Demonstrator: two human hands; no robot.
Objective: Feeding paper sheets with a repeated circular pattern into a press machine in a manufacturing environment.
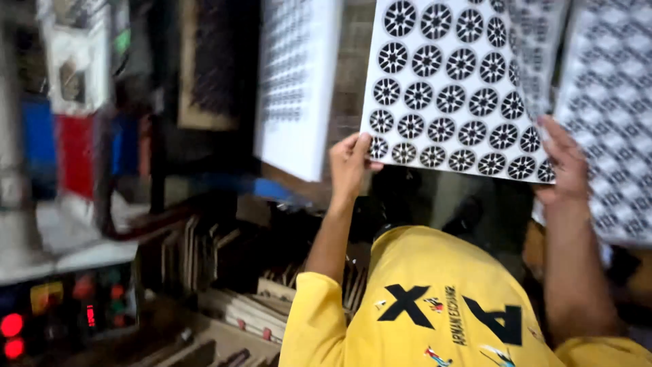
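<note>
I hold up a white sheet (451,81) printed with rows of black wheel-like circles. My left hand (350,166) grips its lower left corner, thumb on the printed face. On the lower right edge, my right hand (564,163) has its fingers spread over the print. Both bare forearms rise from my yellow shirt (435,306) at the bottom of the view.
A second white patterned sheet (299,81) hangs at the left and another (611,115) at the right, partly behind my right hand. Stacked flat boards (224,272) lie below. A control box with red lights (68,309) sits at the lower left.
</note>
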